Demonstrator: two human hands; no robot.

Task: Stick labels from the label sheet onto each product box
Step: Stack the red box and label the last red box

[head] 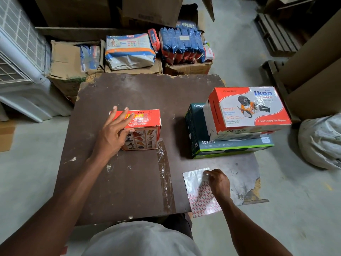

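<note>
A small red Ikon box (145, 126) stands near the middle of the dark brown table (129, 182). My left hand (115, 132) rests on its top with straight fingers spread. The label sheet (200, 196), with red-bordered labels on its lower part and bare backing above, lies at the table's front right. My right hand (218, 182) is on the sheet, fingertips curled and pinching at a label near its upper edge. A larger red and white Ikon tape dispenser box (252, 109) sits on a dark green box (230, 146) at the right.
Worn cardboard cartons (68, 65) and blue and orange packs (129, 50) line the far edge of the table. A white sack (321, 141) lies on the floor at right. A strip of clear tape (164, 172) runs across the tabletop.
</note>
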